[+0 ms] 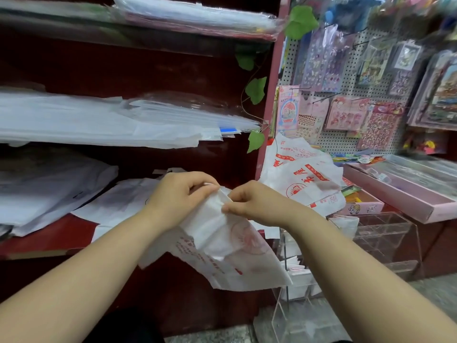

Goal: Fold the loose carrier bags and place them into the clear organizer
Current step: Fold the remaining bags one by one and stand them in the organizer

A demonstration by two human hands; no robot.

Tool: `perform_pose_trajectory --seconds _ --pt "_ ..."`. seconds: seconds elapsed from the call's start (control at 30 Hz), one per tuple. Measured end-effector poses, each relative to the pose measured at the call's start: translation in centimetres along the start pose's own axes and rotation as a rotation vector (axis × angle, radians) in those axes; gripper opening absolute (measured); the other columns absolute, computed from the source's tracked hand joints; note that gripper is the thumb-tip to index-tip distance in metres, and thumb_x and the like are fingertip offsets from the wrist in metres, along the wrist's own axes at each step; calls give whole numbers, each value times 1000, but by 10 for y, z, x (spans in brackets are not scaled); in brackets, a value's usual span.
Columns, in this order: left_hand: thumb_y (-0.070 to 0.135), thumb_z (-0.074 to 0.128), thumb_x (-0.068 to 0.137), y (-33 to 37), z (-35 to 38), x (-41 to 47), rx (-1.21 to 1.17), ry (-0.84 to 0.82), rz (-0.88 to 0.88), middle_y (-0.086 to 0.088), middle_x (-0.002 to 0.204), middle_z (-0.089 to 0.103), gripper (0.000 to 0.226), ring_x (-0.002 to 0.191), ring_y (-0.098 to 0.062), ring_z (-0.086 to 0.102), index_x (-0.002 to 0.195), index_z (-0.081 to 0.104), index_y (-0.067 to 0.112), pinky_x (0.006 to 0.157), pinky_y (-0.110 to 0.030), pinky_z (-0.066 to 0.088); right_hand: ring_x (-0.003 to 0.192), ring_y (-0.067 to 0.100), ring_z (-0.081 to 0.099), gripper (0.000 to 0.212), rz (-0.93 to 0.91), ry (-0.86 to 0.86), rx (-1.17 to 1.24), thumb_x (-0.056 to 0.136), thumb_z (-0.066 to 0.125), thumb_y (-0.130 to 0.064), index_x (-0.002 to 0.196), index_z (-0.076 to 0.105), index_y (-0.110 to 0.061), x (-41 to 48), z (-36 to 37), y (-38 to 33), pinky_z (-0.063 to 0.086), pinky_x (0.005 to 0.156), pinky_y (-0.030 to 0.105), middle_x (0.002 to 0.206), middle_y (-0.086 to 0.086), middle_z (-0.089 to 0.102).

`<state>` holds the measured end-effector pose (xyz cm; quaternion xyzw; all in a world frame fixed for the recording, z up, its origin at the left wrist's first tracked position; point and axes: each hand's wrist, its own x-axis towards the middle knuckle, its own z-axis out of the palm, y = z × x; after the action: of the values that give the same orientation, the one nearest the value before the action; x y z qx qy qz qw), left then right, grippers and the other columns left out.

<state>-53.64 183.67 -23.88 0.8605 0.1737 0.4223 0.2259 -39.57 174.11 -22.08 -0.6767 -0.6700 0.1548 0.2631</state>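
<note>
Bag (222, 243) pinched at its top edge by left hand (178, 194) and right hand (249, 203), long axis hanging down-right; clear organizer (366, 243) sits just right, nearer right hand; more loose bags (301, 179) behind.

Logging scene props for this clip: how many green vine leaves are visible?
5, all along the red shelf post: top, one below it, mid-post, lowest by the stacked sheets, and a dark shaded one. More may be hidden.
</note>
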Motion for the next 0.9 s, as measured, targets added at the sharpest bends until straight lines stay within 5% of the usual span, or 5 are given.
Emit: perform_pose_trajectory --seconds 0.17,0.43,0.67,0.77,0.9 --pt "5 60 84 -17 -7 0 -82 110 -125 41 58 56 23 67 23 52 73 65 25 64 3 35 60 12 44 29 140 -37 168 88 59 -15 84 58 14 -15 -4 33 36 53 17 69 8 48" --pt "6 56 87 -65 -11 -3 -201 278 -423 11 73 63 14 68 3 57 87 66 17 58 -2 40 53 6 46 35 294 63 337 89 54 -9 54 56 -12 -28 -15 89 36 59 21 54 -5 51" --pt "12 52 91 -128 5 -7 -268 191 -663 7 74 60 19 65 -7 53 78 63 20 52 -21 42 49 6 50 21 388 289 410 89 54 -2 72 64 -9 25 6 121 42 51 18 60 5 55" --pt "11 53 91 -161 12 0 -206 182 -708 0 80 61 13 71 -12 54 90 65 12 59 -23 39 40 -1 46 26 406 333 308 89 52 -3 66 61 -12 62 21 131 38 46 13 54 1 52" --pt "11 55 90 -203 18 9 -89 164 -712 -4 91 61 16 86 -16 55 100 67 5 76 -24 37 63 18 50 19 427 383 197 89 52 -6 74 62 -9 112 39 144 41 61 25 69 5 57"
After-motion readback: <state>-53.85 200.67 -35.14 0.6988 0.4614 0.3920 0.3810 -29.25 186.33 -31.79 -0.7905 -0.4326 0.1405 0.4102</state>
